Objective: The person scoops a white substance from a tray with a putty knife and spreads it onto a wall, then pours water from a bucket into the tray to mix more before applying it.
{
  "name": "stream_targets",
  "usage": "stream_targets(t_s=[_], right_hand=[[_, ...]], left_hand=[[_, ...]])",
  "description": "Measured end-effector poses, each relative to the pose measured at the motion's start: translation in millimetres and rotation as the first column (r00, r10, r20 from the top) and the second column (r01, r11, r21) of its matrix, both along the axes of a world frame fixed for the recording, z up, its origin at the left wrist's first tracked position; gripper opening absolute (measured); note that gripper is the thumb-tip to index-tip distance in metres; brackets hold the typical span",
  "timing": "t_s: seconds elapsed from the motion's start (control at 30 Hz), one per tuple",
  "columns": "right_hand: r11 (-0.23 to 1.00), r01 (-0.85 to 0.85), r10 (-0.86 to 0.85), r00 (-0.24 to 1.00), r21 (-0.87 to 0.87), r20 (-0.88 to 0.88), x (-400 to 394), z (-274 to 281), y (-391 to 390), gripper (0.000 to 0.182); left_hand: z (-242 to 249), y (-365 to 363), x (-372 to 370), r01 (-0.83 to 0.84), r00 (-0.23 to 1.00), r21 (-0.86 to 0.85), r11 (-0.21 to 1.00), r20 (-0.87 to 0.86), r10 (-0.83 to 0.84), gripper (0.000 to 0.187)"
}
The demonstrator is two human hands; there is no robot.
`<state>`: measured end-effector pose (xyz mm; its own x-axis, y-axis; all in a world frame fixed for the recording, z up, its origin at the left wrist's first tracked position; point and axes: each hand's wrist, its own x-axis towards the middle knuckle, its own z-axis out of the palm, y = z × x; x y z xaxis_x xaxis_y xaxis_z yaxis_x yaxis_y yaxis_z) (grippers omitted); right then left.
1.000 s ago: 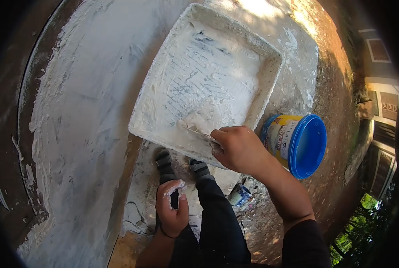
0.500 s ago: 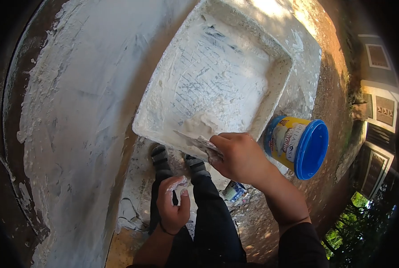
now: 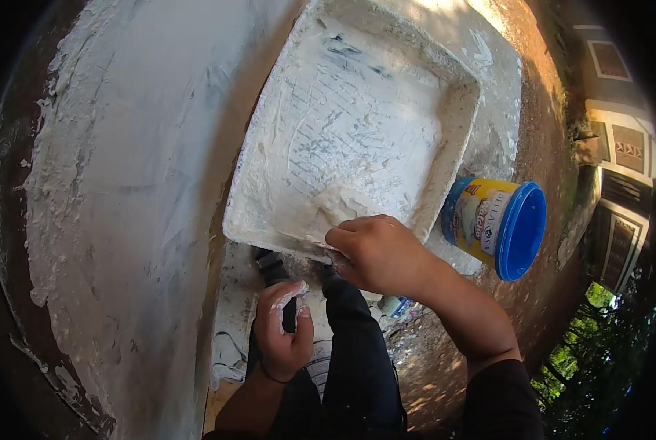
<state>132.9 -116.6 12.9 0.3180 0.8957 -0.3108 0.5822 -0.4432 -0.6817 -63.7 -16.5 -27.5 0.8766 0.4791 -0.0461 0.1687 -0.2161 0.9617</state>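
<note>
A large white tray (image 3: 456, 147) holds a thin, streaked layer of white paste, with a thicker lump (image 3: 339, 205) near its lower edge. My right hand (image 3: 379, 257) grips a flat scraper (image 3: 306, 239) at the tray's lower rim, its blade partly hidden by paste and fingers. Below the tray, my left hand (image 3: 282, 330) hangs in front of my legs, fingers curled and smeared with white paste. Thumb and fingertips are apart, and nothing shows between them.
A yellow and blue bucket (image 3: 482, 224) lies tilted right of the tray. A long, white-smeared surface (image 3: 137, 220) fills the left side. A small container (image 3: 394, 306) stands on the ground beyond my legs. Buildings and foliage are at the far right.
My right hand has moved slightly left and down with the scraper along the tray's lower edge. The view has shifted a little. My left hand keeps its curled shape.
</note>
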Motion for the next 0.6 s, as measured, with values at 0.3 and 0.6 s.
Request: stream_targets(t_s=[0.3,0.6], right_hand=[[0.973,0.184,-0.164,0.976,-0.141,0.143,25,10,-35,0.016],[0.992,0.124,-0.123,0.992,-0.034,0.015,15,-16,11,0.016]], left_hand=[[-3,7,9,0.011,0.999,0.002,1.000,0.031,-0.012,0.027],[1,-9,15,-0.008,0.999,0.025,1.000,0.039,0.007,0.026]])
